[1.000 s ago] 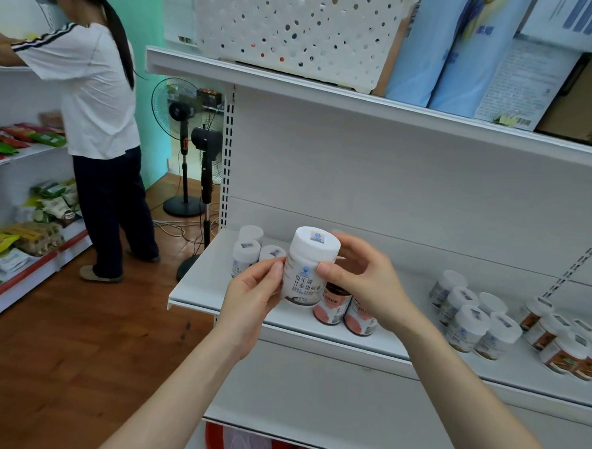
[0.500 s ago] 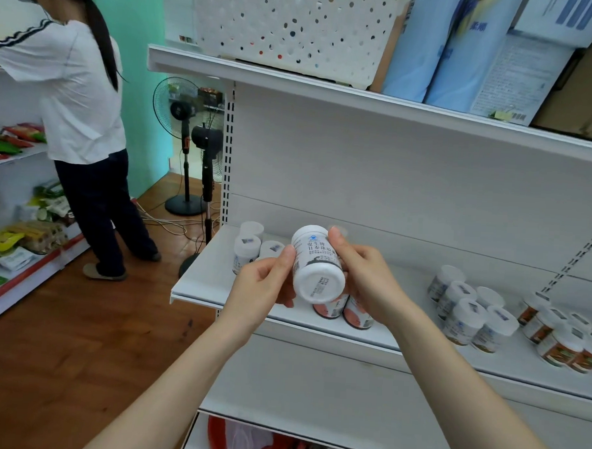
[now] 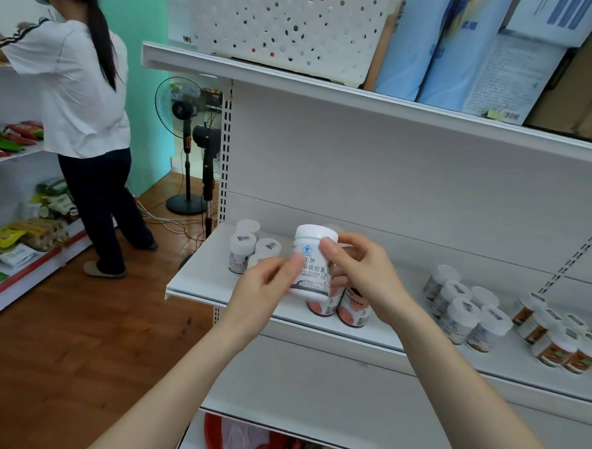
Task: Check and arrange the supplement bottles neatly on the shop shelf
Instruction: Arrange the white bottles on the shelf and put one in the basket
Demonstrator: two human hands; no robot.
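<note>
A white plastic supplement bottle (image 3: 312,259) is held upright just above the front of the white metal shelf (image 3: 199,282), label facing the person, I judge for checking. The grip of the left hand (image 3: 267,286) and of the right hand (image 3: 365,274) pinches its sides.

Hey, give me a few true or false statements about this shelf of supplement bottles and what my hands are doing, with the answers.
1. The left hand and right hand both hold one white supplement bottle, upright. True.
2. That bottle rests on the shelf. False: it is held up off the shelf.
3. Its label is orange. False: it is white with dark print; the orange-labelled bottles stand behind it on the shelf.
4. A white perforated basket sits on the upper shelf. True.
5. Another person stands to the right. False: to the left.
</note>
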